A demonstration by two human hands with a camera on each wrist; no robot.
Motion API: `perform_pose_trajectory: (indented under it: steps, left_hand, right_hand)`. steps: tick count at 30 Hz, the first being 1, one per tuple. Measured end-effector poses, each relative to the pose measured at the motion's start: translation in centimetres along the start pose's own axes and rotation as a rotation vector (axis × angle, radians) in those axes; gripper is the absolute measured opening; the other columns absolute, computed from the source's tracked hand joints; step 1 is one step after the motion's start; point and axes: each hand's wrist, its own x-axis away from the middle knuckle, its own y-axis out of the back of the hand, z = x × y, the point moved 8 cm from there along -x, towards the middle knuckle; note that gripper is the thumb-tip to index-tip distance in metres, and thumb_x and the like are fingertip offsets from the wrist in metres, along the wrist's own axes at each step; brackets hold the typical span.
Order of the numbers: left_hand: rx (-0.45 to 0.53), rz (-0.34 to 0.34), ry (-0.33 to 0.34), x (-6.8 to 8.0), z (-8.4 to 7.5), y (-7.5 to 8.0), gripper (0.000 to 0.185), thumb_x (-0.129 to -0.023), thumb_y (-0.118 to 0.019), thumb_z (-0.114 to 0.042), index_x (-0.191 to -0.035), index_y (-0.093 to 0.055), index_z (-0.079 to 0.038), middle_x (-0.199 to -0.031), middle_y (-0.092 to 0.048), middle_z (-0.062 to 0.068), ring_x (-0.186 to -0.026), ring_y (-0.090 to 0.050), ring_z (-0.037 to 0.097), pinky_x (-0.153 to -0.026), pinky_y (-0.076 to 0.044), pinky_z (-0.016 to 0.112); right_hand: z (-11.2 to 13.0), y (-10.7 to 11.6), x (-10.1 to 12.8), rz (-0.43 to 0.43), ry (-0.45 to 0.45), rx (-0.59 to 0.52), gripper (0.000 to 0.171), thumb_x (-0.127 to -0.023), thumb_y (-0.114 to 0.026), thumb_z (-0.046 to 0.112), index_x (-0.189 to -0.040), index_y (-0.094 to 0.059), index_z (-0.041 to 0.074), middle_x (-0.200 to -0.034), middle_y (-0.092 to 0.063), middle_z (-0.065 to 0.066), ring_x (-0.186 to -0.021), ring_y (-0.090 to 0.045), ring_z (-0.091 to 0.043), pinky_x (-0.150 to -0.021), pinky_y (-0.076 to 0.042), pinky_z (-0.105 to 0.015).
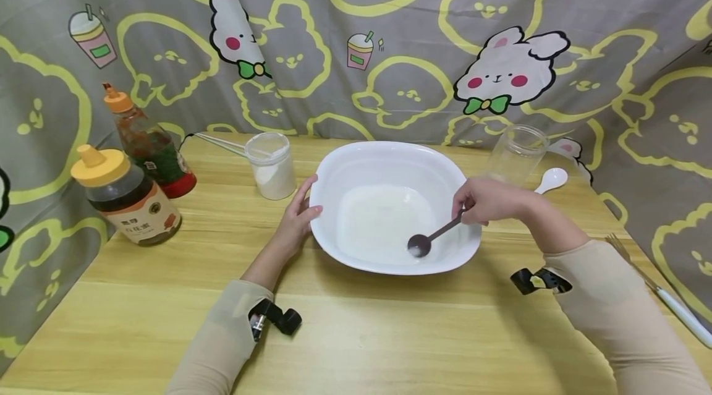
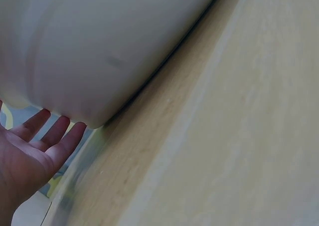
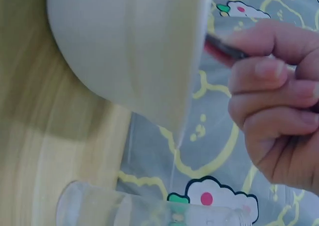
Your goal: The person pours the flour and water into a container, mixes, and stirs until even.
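A white basin (image 1: 328,240) on the wooden table holds a milky white liquid (image 1: 378,222). My left hand (image 1: 297,216) touches its left side, and the left wrist view shows those fingers (image 2: 65,141) extended against the outer wall. My right hand (image 1: 492,197) grips the handle of a dark brown spoon (image 1: 419,245) over the basin's right rim. The spoon's round bowl is low inside the basin, with a little white stuff in it. In the right wrist view, the fingers (image 3: 264,76) curl round the handle; the basin's wall hides the spoon's bowl there.
A jar of white powder (image 1: 272,175) with chopsticks (image 1: 222,143) by it stands left of the basin. Further left are a honey bottle (image 1: 144,216) and a red sauce bottle (image 1: 147,141). At right sit a glass jar (image 1: 514,154), a white spoon (image 1: 553,178) and a fork (image 1: 648,274).
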Motion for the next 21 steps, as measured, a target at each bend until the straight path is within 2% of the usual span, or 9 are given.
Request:
perform_pose_trajectory:
  steps: [3, 6, 13, 17, 21]
  left_hand:
    - [-0.001, -0.001, 0.0, 0.0, 0.0, 0.0, 0.066, -0.078, -0.05, -0.009, -0.137, -0.023, -0.02, -0.128, -0.033, 0.022, -0.11, -0.034, 0.045, -0.081, -0.038, 0.054]
    - [-0.004, -0.001, 0.006, 0.0, 0.0, 0.0, 0.066, -0.078, -0.05, -0.009, -0.137, -0.023, -0.02, -0.128, -0.033, 0.022, -0.11, -0.034, 0.045, -0.08, -0.04, 0.053]
    - [-0.014, -0.005, 0.01, 0.0, 0.0, 0.0, 0.065, -0.078, -0.049, -0.008, -0.137, -0.023, -0.019, -0.128, -0.034, 0.021, -0.109, -0.036, 0.043, -0.078, -0.044, 0.049]
    - [-0.014, -0.004, 0.006, 0.0, 0.0, 0.0, 0.065, -0.078, -0.049, -0.008, -0.137, -0.023, -0.018, -0.128, -0.033, 0.022, -0.108, -0.036, 0.043, -0.077, -0.045, 0.048]
    - [-0.017, -0.003, 0.01, 0.0, 0.0, 0.0, 0.065, -0.078, -0.049, -0.008, -0.137, -0.023, -0.017, -0.127, -0.034, 0.022, -0.106, -0.04, 0.039, -0.074, -0.048, 0.042]
  right_hand:
    - [-0.8, 0.9, -0.1, -0.055, -0.065, 0.02, 0.014, -0.072, -0.052, -0.002, -0.078, -0.063, 0.003, -0.051, -0.049, -0.002, -0.043, -0.042, -0.012, -0.038, -0.032, -0.022]
    - [-1.9, 1.5, -0.6, -0.117, -0.117, -0.01, 0.015, -0.073, -0.05, -0.002, -0.082, -0.062, -0.001, -0.05, -0.048, -0.003, -0.042, -0.041, -0.013, -0.038, -0.033, -0.022]
    - [-3.8, 1.3, -3.5, -0.216, -0.175, -0.105, 0.015, -0.078, -0.05, 0.003, -0.089, -0.059, -0.001, -0.052, -0.051, -0.006, -0.044, -0.043, -0.015, -0.04, -0.038, -0.025]
    - [-3.7, 0.6, -5.5, -0.228, -0.159, -0.185, 0.016, -0.08, -0.05, 0.005, -0.094, -0.056, -0.001, -0.054, -0.052, -0.007, -0.046, -0.045, -0.015, -0.041, -0.038, -0.024]
    - [-2.4, -0.4, -6.9, -0.198, -0.075, -0.256, 0.016, -0.082, -0.05, 0.004, -0.096, -0.056, -0.001, -0.054, -0.053, -0.008, -0.044, -0.045, -0.014, -0.04, -0.038, -0.025]
